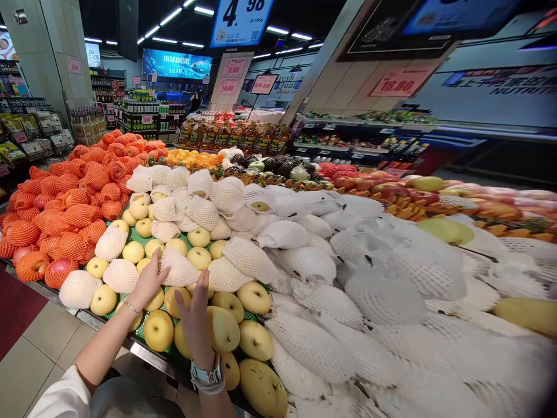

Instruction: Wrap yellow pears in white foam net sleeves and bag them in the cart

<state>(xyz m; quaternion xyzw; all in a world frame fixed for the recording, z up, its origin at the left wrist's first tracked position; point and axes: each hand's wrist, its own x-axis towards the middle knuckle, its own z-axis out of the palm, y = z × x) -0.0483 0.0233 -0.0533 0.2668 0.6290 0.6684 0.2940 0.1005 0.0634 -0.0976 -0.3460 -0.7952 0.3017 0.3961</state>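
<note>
Head view shows my left hand (150, 280) spread wide, fingertips touching a pear wrapped in white foam netting (178, 268) on the fruit bench (143, 348). My right hand (196, 316) hangs open just beside it, palm inward, holding nothing, over bare yellow pears (224, 328). Orange-netted fruit (65, 217) is piled off to the left.

The left hand (150, 280) touches a white net-wrapped pear (179, 268); the right hand (195, 316) hovers open just beside it over bare yellow pears (223, 328). Orange-netted fruit (65, 215) lies well left of both hands.
</note>
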